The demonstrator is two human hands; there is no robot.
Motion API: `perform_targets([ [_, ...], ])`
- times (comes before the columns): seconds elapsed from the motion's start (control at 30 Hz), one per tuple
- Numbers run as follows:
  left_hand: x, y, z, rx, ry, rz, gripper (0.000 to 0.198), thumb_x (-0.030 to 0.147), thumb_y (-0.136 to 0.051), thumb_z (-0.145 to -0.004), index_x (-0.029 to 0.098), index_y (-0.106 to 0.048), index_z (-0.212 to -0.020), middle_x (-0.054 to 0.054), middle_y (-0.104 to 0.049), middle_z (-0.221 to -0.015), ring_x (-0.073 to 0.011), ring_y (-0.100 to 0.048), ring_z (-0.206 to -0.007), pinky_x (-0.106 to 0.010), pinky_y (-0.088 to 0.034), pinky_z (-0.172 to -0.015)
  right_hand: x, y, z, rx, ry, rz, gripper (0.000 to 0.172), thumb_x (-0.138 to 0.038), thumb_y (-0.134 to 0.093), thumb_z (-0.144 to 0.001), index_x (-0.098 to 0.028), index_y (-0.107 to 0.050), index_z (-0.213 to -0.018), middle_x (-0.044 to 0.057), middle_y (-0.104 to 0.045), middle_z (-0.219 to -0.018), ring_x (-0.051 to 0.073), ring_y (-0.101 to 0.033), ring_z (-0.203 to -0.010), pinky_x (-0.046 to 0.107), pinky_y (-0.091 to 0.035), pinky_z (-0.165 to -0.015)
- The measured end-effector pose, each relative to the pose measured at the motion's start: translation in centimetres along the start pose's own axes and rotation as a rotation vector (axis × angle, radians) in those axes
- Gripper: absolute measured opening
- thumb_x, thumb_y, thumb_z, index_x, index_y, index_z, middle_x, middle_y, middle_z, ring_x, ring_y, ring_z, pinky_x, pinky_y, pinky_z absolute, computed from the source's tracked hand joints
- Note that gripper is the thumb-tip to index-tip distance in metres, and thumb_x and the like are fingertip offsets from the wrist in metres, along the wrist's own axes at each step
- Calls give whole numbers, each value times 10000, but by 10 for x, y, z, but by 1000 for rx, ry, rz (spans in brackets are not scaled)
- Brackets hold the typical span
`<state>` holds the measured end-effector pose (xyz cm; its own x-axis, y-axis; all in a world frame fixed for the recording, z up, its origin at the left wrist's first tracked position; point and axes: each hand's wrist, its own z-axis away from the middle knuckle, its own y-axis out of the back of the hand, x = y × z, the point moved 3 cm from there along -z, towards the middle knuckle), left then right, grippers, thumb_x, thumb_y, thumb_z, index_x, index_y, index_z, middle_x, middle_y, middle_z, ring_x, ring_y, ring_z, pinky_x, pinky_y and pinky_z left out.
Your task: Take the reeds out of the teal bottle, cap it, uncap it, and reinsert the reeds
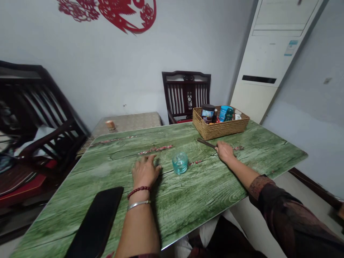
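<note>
Fingers of the right hand [225, 152] are closed on a dark stick [205, 142], its free end just before a woven basket [225, 129] of jars [208, 114]. The left hand [145, 172] has fingers loosely apart, low over the counter [193, 204]. Between both hands stands a blue glass [180, 163]; a black phone [95, 222] lies beside the left forearm.

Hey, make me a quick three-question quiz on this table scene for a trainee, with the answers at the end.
1. True or false: the blue glass stands apart from the left grip.
2. The right grip is on: (a) the phone; (b) the dark stick; (c) the chair.
3. Fill in: the dark-lidded jar stands in a woven ____.

Key: 1 true; 2 b; 3 basket.
</note>
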<state>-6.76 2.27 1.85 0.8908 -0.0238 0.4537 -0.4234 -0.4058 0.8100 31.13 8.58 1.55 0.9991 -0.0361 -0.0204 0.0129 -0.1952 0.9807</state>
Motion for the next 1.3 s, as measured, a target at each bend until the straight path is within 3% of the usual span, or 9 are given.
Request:
perform_targets([
  [0.1,-16,-11,1,-123,44,-129,344,242,-652,-699,245,-737,-1033,-182,-688,-1125,-405,-616,-1072,-585,-435,-944,-1,10,5,62,22,6,280,-342,-578,-950,-138,-607,-1140,181,-657,-1148,296,-584,-1123,379,-401,-922],
  [0.2,-19,-14,-4,-96,24,-14,252,226,-615,-694,239,-755,-904,-161,-705,-940,-375,-641,-985,-549,-445,-938,-16,23,11,128,163,-127,259,-310,-597,-935,-153,-614,-1141,170,-654,-1138,296,-570,-1126,400,-394,-956],
  [0.3,-9,-7,-11,-6,28,291,238,325,-590,-764,222,-743,-914,-132,-698,-890,-333,-640,-960,-526,-457,-945,-52,24,15,-21,409,-509,374,-293,-688,-865,-194,-587,-1211,104,-672,-1123,243,-611,-1073,370,-432,-944],
  [0.43,20,2,-10,59,50,850,420,529,-584,-841,214,-667,-1106,-67,-684,-1000,-205,-639,-898,-367,-530,-845,-111,9,23,-336,606,-939,840,-320,-883,-595,-214,-497,-1333,64,-648,-1204,232,-621,-1111,366,-459,-961],
  [0.53,36,3,-4,78,152,1320,461,532,-758,-733,225,-635,-1054,-38,-672,-1031,-151,-645,-881,-294,-537,-822,-144,0,29,-361,597,-1017,901,-342,-899,-542,-202,-486,-1331,63,-638,-1219,236,-608,-1128,358,-448,-977],
  [0.63,44,-1,-2,34,176,1568,469,548,-773,-735,262,-617,-1073,-43,-677,-1129,-156,-670,-923,-289,-548,-819,-160,-5,36,-316,495,-1018,820,-387,-869,-597,-200,-502,-1305,58,-654,-1166,243,-621,-1080,355,-463,-924],
  [0.87,38,-2,-1,-37,256,1699,378,512,-720,-821,260,-662,-1096,-51,-690,-1137,-151,-672,-914,-285,-562,-807,-163,-7,46,-200,518,-1072,757,-408,-845,-621,-236,-522,-1283,40,-675,-1116,235,-646,-1001,325,-473,-849],
  [1.07,45,5,7,-4,326,1682,418,328,-869,-690,222,-672,-1043,-57,-710,-1093,-174,-689,-987,-311,-537,-929,-161,-13,40,-212,510,-1108,769,-387,-863,-598,-238,-529,-1275,27,-686,-1055,225,-656,-959,317,-474,-821],
  [1.3,70,-7,-2,-100,95,1327,327,280,-865,-683,216,-657,-926,-55,-711,-1142,-191,-650,-1122,-316,-471,-1001,-163,-12,38,-230,519,-1087,785,-433,-863,-607,-204,-513,-1271,70,-678,-1079,249,-652,-983,338,-481,-830],
])
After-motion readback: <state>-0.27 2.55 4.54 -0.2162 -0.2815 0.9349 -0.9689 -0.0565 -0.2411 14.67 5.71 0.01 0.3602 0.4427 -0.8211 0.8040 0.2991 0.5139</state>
